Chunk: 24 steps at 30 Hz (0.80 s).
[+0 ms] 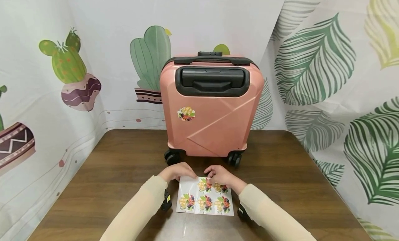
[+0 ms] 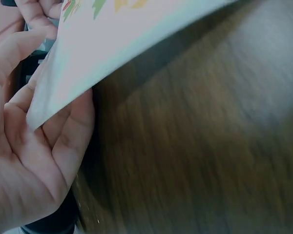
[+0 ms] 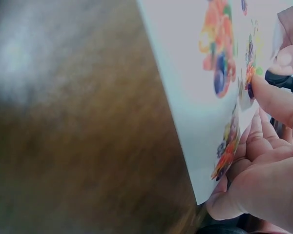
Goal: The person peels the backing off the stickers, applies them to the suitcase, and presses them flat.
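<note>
Both hands hold a white sheet of fruit stickers [image 1: 188, 187] in front of the suitcase. Its far left spot is blank, while several colourful fruit clusters fill the others. My left hand [image 1: 178, 171] grips the sheet's far left corner; in the left wrist view its fingers [image 2: 77, 124] lie beneath the paper. At the far edge, right of the middle, my right hand [image 1: 222, 175] pinches the sheet, its thumb [image 3: 273, 97] over a printed fruit cluster and other fingers curled behind. A pink suitcase [image 1: 215, 123] stands upright beyond the hands, with one fruit sticker [image 1: 186, 114] on its left side.
The suitcase's black wheels [image 1: 173, 157] stand on the brown wooden table [image 1: 124, 171], close behind the hands. A black handle [image 1: 213, 81] is recessed in its upper face. Printed cloth [image 1: 109, 60] with cacti and leaves hangs behind and beside the table.
</note>
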Motion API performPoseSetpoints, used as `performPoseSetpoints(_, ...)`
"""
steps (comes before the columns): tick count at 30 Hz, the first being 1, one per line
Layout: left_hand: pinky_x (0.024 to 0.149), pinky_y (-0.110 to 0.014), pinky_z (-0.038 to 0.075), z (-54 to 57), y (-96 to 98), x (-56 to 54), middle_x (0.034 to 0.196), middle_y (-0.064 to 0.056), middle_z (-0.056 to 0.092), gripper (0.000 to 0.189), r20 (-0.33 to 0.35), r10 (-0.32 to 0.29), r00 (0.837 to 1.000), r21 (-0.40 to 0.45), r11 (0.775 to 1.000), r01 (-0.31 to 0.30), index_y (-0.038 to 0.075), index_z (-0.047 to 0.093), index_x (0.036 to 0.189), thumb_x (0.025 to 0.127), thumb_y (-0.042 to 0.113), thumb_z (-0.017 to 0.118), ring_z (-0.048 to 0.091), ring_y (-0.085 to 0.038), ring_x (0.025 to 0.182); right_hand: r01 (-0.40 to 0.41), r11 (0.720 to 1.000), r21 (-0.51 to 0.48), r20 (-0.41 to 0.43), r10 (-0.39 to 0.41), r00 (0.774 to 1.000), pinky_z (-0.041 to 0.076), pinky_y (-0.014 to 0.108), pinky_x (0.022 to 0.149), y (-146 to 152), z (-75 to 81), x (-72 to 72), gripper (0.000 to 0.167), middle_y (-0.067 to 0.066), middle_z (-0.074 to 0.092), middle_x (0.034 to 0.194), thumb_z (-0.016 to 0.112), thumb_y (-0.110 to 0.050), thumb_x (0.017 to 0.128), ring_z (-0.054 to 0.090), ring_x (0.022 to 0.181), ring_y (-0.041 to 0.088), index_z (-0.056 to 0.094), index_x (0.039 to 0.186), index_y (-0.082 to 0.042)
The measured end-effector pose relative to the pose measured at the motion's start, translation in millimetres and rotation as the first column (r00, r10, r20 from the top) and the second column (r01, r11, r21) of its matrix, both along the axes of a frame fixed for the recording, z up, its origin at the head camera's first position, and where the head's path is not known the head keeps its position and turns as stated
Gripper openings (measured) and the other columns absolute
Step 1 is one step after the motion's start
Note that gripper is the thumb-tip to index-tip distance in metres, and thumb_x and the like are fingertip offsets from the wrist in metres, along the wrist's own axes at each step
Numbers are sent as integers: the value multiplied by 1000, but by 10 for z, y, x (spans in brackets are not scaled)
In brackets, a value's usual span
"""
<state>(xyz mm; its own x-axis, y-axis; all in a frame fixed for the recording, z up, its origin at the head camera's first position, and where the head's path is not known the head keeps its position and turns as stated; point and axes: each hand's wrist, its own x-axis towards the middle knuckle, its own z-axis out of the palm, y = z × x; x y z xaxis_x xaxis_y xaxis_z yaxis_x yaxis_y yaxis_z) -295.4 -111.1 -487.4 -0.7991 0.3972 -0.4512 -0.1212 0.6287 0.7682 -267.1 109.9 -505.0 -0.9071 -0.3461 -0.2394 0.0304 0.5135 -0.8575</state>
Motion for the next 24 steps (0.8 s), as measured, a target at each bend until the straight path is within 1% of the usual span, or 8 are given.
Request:
performPoseSetpoints(5,65,-28,54,-42,51,-30,85,-1,73,22,-18,-17,1000,-11,1000,17,2,80,97,81,16,75,62,-11,70,-2,1000,-14,0,2,1000,50,27,67,-1,-8,0,37,11,66,89,72,8,85,57,75,16,65,121,5)
performPoseSetpoints(11,65,-27,54,-133,39,-45,82,-1,73,23,-2,5,1000,13,1000,-5,2,80,98,81,16,75,62,-11,70,-5,1000,-2,0,5,1000,49,25,66,3,-10,-11,35,10,66,88,72,7,85,56,75,15,66,120,4)
performPoseSetpoints(13,65,-26,53,-172,27,-51,80,1,72,23,-9,5,1000,22,1000,-5,2,80,98,81,16,75,62,-11,68,-13,1000,8,-5,13,1000,49,25,66,4,2,-15,34,9,67,89,73,6,85,57,76,15,66,119,4)
performPoseSetpoints(18,64,-24,53,-236,17,-68,76,3,71,24,-11,-5,1000,68,998,5,0,80,97,82,17,75,62,-9,67,-25,1000,3,5,25,1000,52,26,73,23,42,-37,33,11,69,94,75,1,86,60,81,14,67,118,3)
performPoseSetpoints(21,65,-25,54,-268,6,-86,78,2,72,24,1,-6,1000,86,996,6,-1,79,98,82,17,75,62,-9,69,-43,999,-13,-2,43,999,53,28,78,46,44,-72,26,12,71,99,75,-1,87,62,86,14,69,112,3)
performPoseSetpoints(24,67,-25,54,-290,-12,-99,82,1,73,25,6,-2,1000,87,996,1,-1,79,98,82,17,74,63,-10,71,-83,996,-31,-22,83,996,54,29,80,66,55,-112,20,13,72,103,75,-3,88,63,90,13,69,107,2)
